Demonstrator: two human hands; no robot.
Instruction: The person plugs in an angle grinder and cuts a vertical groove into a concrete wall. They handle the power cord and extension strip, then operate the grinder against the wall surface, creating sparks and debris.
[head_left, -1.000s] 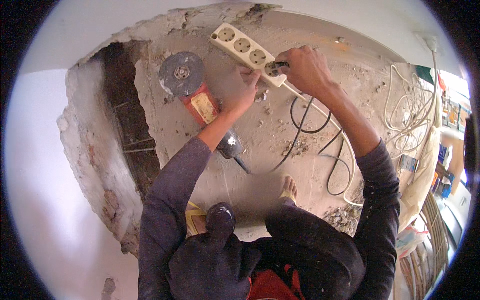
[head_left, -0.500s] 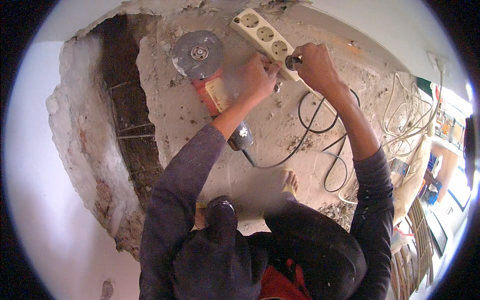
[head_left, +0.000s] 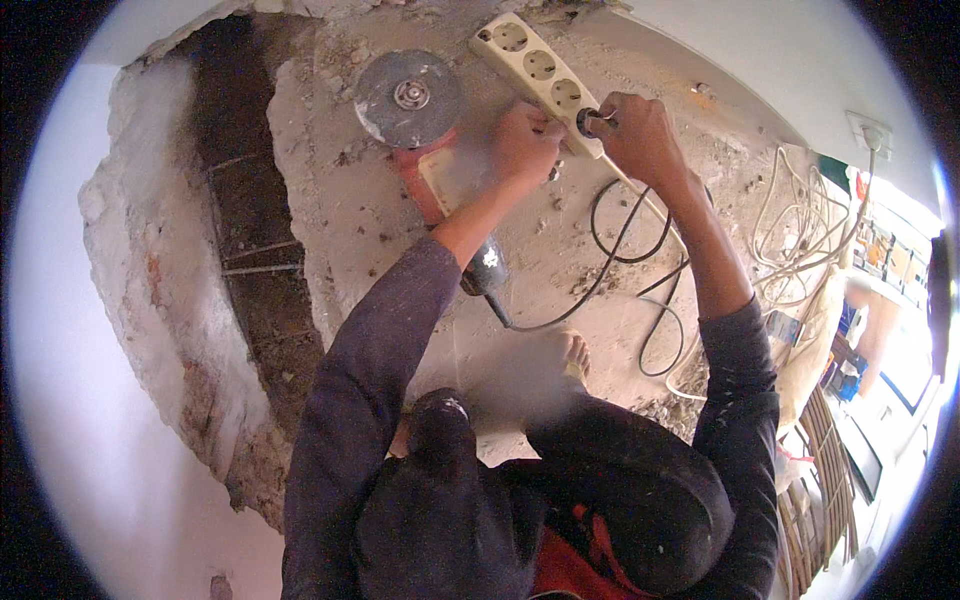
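Observation:
I see a cream four-socket power strip (head_left: pixel 525 52) lying diagonally on the dusty floor. My left hand (head_left: pixel 525 150) has its fingers closed at the strip's lower end, partly blurred. My right hand (head_left: pixel 640 135) pinches a black plug (head_left: pixel 590 123) at the end socket; whether it is fully seated I cannot tell. Below and left of the strip, under my left forearm, lies a red-and-black angle grinder (head_left: pixel 415 175) with a grey disc (head_left: pixel 385 100). Its black cord (head_left: pixel 560 322) loops across the floor toward the right.
A broken, rough-edged opening (head_left: pixel 250 200) with exposed metal bars runs along the left. White cables (head_left: pixel 785 230) lie coiled at the right, below a wall socket (head_left: pixel 865 130). Rubble (head_left: pixel 665 410), a cream sheet (head_left: pixel 810 370) and pipes (head_left: pixel 820 450) are nearby. My bare foot (head_left: pixel 575 355) shows below.
The view has shifted, so the strip, grinder and hands sit higher in the picture. Both hands stay at the strip and plug, my left fingers now more bunched at the strip's end.

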